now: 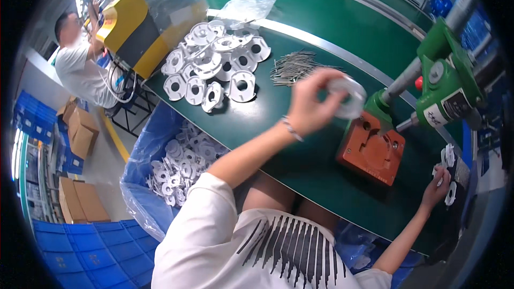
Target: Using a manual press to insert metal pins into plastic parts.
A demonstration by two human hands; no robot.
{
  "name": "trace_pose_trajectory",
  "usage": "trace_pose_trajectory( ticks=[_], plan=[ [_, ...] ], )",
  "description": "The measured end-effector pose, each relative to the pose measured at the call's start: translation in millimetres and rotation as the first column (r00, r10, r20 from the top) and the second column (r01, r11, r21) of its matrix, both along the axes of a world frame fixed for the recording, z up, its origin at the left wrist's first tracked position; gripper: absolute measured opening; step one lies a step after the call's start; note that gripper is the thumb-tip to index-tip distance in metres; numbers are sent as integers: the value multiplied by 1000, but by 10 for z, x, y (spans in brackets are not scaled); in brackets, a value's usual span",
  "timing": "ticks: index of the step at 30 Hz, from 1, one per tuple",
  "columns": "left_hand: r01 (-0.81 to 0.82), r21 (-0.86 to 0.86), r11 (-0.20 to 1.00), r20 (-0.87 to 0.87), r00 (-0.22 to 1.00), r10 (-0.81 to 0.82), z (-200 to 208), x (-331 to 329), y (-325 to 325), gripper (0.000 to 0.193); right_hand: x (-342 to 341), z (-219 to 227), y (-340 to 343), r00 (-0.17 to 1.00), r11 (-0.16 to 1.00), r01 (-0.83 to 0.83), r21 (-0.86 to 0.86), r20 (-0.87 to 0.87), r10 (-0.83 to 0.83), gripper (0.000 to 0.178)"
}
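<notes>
My left hand is closed on a round white plastic part with a central opening, raised above the table. Just beyond it stands a green hand press with an orange fixture block, whose shaped recess holds no visible part. At the table's right end, the fingers of my right hand are closed on a small white plastic piece, partly covered by them. Other white parts lie close beside that hand. A heap of thin metal pins is left of my left hand.
White plastic parts are piled at the table's far left, near a clear plastic bag. Below the left edge, a blue-lined bin holds many smaller white parts. Another person sits at left beside a yellow-and-grey machine.
</notes>
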State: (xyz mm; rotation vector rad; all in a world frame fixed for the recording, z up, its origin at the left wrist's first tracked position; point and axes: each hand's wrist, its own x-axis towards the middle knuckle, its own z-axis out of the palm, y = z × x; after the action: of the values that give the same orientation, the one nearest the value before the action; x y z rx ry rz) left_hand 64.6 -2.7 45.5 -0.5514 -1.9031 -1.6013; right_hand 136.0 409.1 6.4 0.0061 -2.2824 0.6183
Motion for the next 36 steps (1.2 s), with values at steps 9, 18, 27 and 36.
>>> trace_pose_trajectory(
  ticks=[9, 18, 27, 36],
  plan=[
    [-760, -280, 587, -39, 620, 784, 478, -1063, -2387, 30, 263, -138, 146, 957, 951, 32, 307, 265, -118, 38],
    [-654, -743, 145, -124, 347, 930, 503, -1578, -2521, 37, 286, -182, 295, 965, 958, 31, 285, 239, -103, 23],
    [-625, -292, 724, -573, 720, 390, 400, -1021, -720, 25, 103, -143, -2, 1000, 981, 7, 195, 20, -11, 13],
    [-231, -450, 863, -377, 925, 51, -355, -595, 225, 31, 242, -96, -162, 999, 980, -13, 201, 53, 2, 27]
  ],
)
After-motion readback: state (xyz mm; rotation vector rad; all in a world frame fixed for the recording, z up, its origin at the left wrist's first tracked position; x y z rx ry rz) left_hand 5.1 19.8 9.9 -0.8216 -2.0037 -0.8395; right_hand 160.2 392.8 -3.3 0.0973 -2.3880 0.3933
